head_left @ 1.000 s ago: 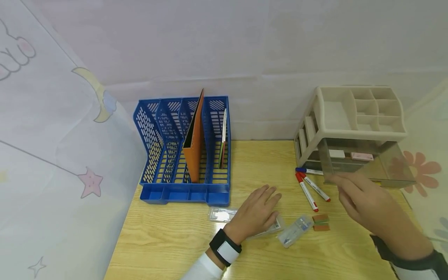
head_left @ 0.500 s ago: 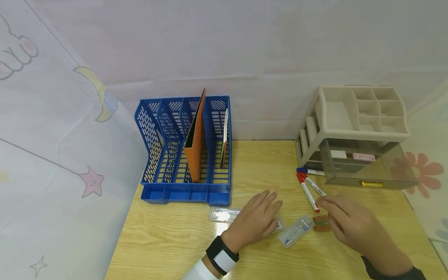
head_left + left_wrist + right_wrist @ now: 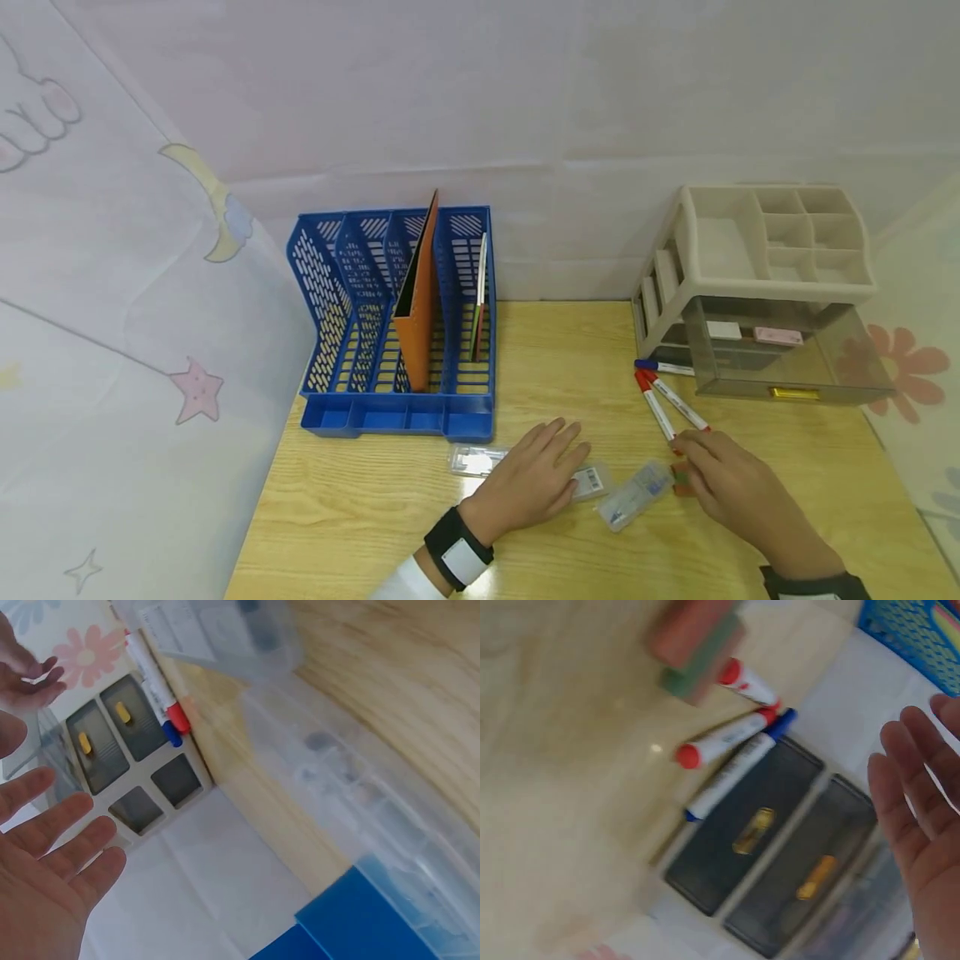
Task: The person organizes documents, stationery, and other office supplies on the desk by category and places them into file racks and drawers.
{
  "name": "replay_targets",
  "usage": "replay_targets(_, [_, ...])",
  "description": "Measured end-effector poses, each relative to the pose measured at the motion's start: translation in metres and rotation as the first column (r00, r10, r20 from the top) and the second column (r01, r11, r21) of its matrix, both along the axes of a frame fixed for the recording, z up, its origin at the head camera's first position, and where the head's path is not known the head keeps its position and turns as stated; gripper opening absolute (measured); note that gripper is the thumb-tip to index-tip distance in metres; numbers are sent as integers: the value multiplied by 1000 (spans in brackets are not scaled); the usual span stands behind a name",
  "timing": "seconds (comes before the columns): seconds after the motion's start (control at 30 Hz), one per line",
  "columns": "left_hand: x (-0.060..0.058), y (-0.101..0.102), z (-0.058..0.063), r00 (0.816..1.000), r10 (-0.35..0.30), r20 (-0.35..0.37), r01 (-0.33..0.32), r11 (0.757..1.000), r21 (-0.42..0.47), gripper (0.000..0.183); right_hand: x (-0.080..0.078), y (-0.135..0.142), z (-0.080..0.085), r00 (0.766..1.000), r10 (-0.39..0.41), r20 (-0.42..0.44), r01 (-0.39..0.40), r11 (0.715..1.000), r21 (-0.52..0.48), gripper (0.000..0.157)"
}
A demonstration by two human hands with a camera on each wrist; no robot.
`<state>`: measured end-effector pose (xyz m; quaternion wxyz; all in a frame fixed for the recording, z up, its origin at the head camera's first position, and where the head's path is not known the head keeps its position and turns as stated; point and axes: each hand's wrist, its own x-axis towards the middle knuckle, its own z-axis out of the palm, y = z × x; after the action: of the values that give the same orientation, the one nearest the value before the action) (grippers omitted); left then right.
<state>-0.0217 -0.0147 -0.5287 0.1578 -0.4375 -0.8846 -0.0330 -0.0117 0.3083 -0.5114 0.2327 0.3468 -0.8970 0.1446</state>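
Observation:
My left hand (image 3: 525, 483) hovers over or rests on a long clear plastic case (image 3: 476, 460); contact cannot be told. Its fingers are spread and relaxed in the left wrist view. Beside it lies a second clear case (image 3: 636, 496) with small items inside. My right hand (image 3: 738, 500) is above the small orange-and-green blocks (image 3: 682, 479), covering part of them. In the right wrist view its fingers (image 3: 922, 772) are extended, holding nothing. Near its fingertips lie two red-capped markers (image 3: 656, 406) and a blue-capped marker (image 3: 663, 367).
A beige desk organizer (image 3: 780, 287) stands at the back right. Its clear drawer (image 3: 795, 379) is pulled out, holding a white block (image 3: 723, 331) and a pink block (image 3: 778, 336). At the left, a blue file rack (image 3: 397, 417) holds an orange folder (image 3: 418, 333) and thin booklets (image 3: 478, 308).
My right hand has moved from the drawer front down and left to the orange-and-green blocks. My left hand has shifted slightly left and down, exposing more of the case beneath.

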Motion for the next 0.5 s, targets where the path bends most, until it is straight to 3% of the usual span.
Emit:
replay_targets(0.27, [5,-8,-6,1000,-5,11,5,999,-45,50,4,14,-36,989,-16,149,11,999,34,69])
replay_targets(0.4, [7,-11,-10,1000,2,28,-1,998,-59,50,5,19,-46,976,-67,208,54,996,70,41])
replay_targets(0.5, [9,-14,-13,999,5,43,-2,998,-70,49,4,20,-51,965,-101,242,85,993,77,39])
